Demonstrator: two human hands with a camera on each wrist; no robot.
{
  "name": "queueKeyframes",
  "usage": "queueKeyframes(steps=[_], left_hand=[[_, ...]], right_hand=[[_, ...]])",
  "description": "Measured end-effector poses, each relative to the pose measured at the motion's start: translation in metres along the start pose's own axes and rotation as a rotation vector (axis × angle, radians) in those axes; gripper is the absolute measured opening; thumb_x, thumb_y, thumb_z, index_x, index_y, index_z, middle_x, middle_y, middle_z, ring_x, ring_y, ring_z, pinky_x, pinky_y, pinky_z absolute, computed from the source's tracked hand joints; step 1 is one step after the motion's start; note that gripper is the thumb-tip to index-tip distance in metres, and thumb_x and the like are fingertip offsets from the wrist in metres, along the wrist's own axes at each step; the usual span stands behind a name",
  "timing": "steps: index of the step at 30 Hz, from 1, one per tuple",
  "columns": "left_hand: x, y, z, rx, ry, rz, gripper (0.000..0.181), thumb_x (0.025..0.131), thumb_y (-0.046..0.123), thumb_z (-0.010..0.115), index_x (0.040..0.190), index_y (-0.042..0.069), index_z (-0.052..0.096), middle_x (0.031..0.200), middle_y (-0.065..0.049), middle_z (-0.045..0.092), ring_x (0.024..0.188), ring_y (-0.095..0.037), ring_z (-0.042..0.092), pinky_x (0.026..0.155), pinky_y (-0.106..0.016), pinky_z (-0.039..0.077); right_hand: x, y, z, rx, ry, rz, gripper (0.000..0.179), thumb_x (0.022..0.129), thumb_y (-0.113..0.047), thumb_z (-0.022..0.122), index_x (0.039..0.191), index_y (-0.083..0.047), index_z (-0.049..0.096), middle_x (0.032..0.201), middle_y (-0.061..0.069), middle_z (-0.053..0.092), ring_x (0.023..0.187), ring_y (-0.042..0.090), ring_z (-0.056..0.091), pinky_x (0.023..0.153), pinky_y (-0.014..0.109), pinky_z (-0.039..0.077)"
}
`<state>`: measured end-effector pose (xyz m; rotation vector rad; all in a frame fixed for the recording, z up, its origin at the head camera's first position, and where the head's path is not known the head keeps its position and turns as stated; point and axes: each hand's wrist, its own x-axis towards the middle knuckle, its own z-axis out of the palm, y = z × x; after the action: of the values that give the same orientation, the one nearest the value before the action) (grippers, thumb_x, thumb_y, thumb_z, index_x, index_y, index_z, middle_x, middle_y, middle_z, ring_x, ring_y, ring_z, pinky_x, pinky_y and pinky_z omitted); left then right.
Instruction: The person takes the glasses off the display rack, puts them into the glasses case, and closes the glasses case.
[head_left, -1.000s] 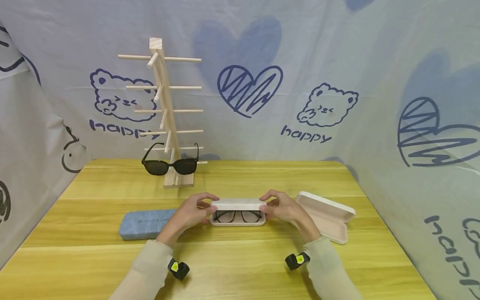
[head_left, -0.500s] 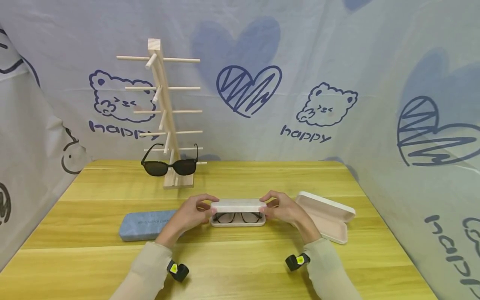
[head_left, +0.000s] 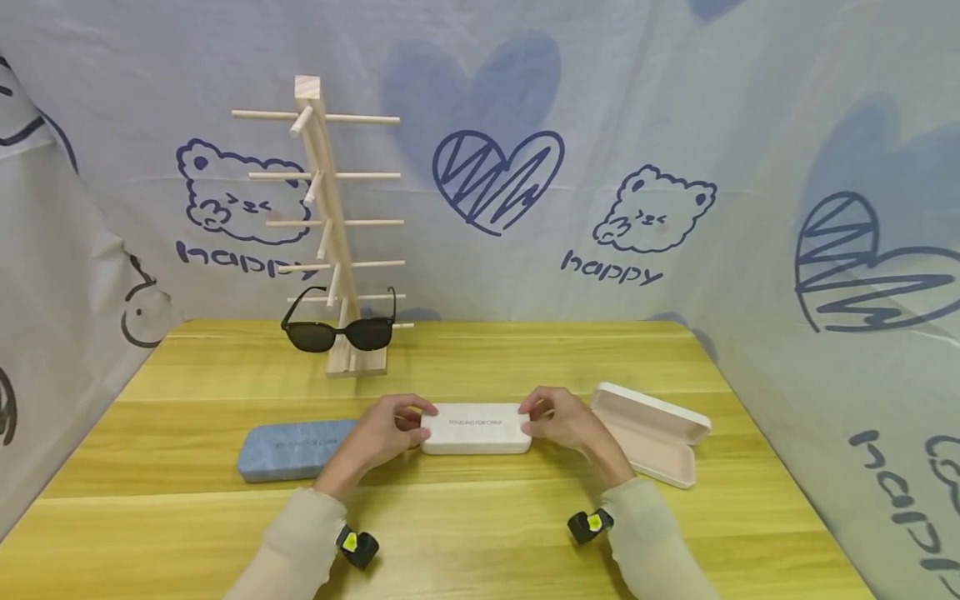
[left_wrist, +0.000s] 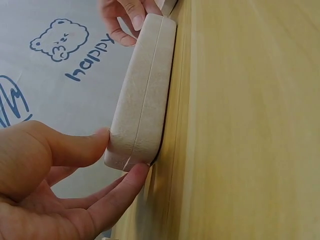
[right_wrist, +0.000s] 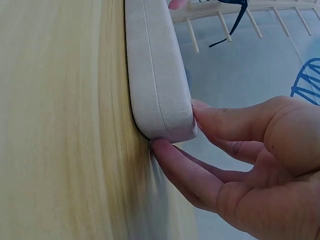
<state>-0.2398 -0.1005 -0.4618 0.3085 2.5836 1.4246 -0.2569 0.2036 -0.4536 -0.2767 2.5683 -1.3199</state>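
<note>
The oblong white glasses case (head_left: 476,429) with a leather-like skin sits flat on the yellow wood-grain table (head_left: 480,533), its lid down and its seam closed along the front wall. Dark lettering runs along the lid, and the inside is hidden. Its long axis runs crosswise, from one hand to the other, parallel to the table's far edge.

That axis governs any handling: the short ends face the fingers, and neither hand is nearer. The left hand (head_left: 390,429) pinches the left end and the right hand (head_left: 564,419) the right, each with a narrow gap between thumb and fingers filled by the case's corner. In both wrist views the thumb bears on the upper part of the end, above the seam, while a fingertip touches low, close to the tabletop.

Beside the left hand lies a closed blue oblong case (head_left: 285,452), its right end hidden behind that hand and wrist. Near the right hand, set at a slant, is an open white case with a pale pink lining (head_left: 652,421), partly covered by the right wrist. These two flank the hands and would likely hamper a sideways shift more than a straight lift.

Behind and to the left, well apart from the white case, rises a pale wooden stand with crosswise pegs (head_left: 334,200); dark-lensed black sunglasses (head_left: 311,337) hang low on it. A light cloth backdrop with blue hearts and bears (head_left: 510,100) closes off the far side.
</note>
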Motion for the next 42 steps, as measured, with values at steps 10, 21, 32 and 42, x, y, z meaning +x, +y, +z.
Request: queueKeyframes(steps=[10,21,32,42], left_hand=[[0.0,0.001,0.002,0.005,0.017,-0.023,0.023,0.093,0.004,0.074,0.114,0.013,0.076,0.115,-0.014,0.074,0.103,-0.027,0.072,0.077,-0.035,0.06],[-0.008,0.007,-0.012,0.021,0.014,0.041,0.027,0.096,0.007,0.07,0.123,0.007,0.074,0.128,-0.021,0.07,0.115,-0.039,0.069,0.089,-0.045,0.062],[-0.02,0.026,-0.074,0.082,0.124,0.161,0.029,0.099,0.007,0.067,0.128,0.004,0.071,0.127,-0.021,0.072,0.115,-0.04,0.07,0.087,-0.044,0.062],[-0.044,0.014,-0.127,0.207,0.219,0.081,0.03,0.101,0.018,0.067,0.128,0.006,0.072,0.128,-0.021,0.072,0.115,-0.041,0.069,0.076,-0.032,0.061]], right_hand=[[-0.001,-0.006,0.003,-0.07,0.032,0.029,0.014,0.09,0.0,0.074,0.103,-0.004,0.069,0.106,0.016,0.071,0.098,0.024,0.065,0.075,0.026,0.051],[-0.003,-0.022,-0.001,-0.163,0.069,0.063,0.015,0.095,-0.01,0.071,0.11,-0.007,0.072,0.126,0.019,0.068,0.113,0.034,0.067,0.092,0.044,0.058],[0.008,-0.067,0.002,-0.156,0.128,-0.103,0.023,0.1,-0.013,0.066,0.121,-0.006,0.071,0.132,0.015,0.068,0.126,0.041,0.063,0.105,0.052,0.054],[0.028,-0.099,0.021,-0.058,0.243,-0.23,0.024,0.098,-0.01,0.07,0.122,-0.006,0.072,0.125,0.015,0.072,0.116,0.034,0.07,0.096,0.045,0.06]])
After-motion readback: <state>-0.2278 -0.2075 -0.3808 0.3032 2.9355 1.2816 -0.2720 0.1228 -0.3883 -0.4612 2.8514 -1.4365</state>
